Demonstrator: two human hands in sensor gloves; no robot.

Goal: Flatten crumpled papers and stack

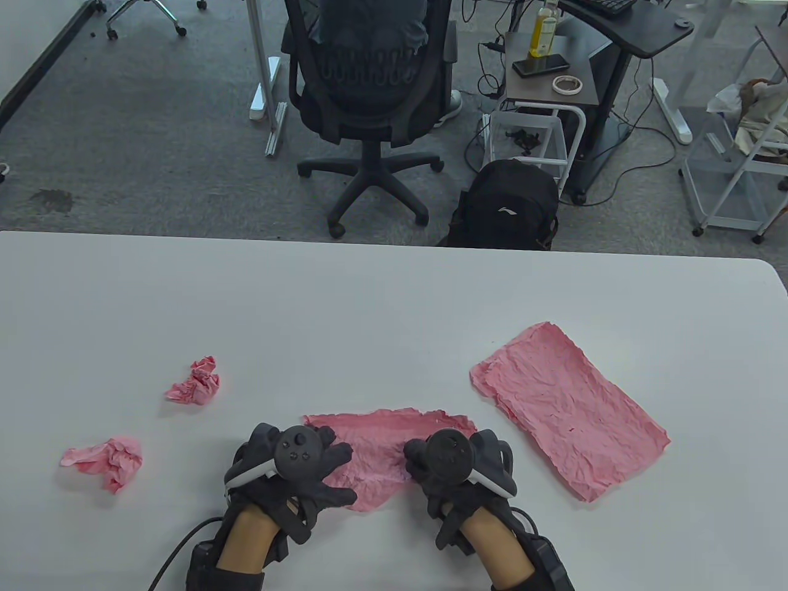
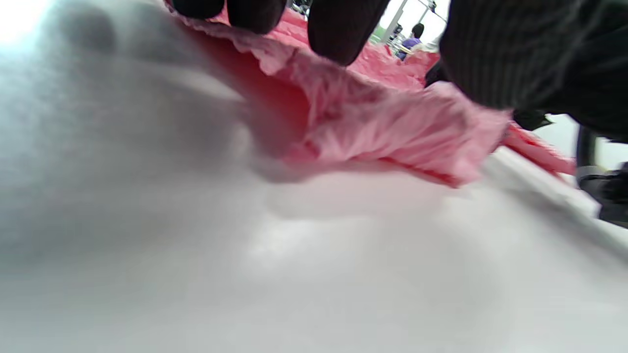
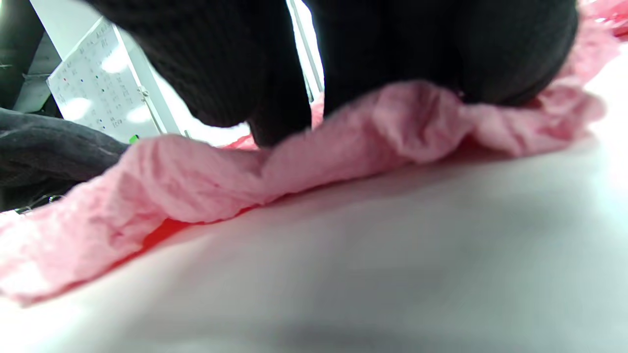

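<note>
Both hands are down on the wrinkly pink sheet (image 1: 381, 443) near the front edge of the white table (image 1: 394, 295): left hand (image 1: 295, 471) spread flat on it, right hand (image 1: 458, 468) pressing too, though its tracker hides the fingers. A flattened sheet (image 1: 569, 409) lies to the right, two crumpled balls (image 1: 196, 381) (image 1: 108, 462) to the left, and there's a black backpack (image 1: 508, 206) with a white swoosh-like logo I can't read.

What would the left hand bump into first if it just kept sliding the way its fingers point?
Probably nothing soon: the left hand points up-right across the pink sheet it presses, then over bare table. The flattened paper seems off to the right of that line.
</note>
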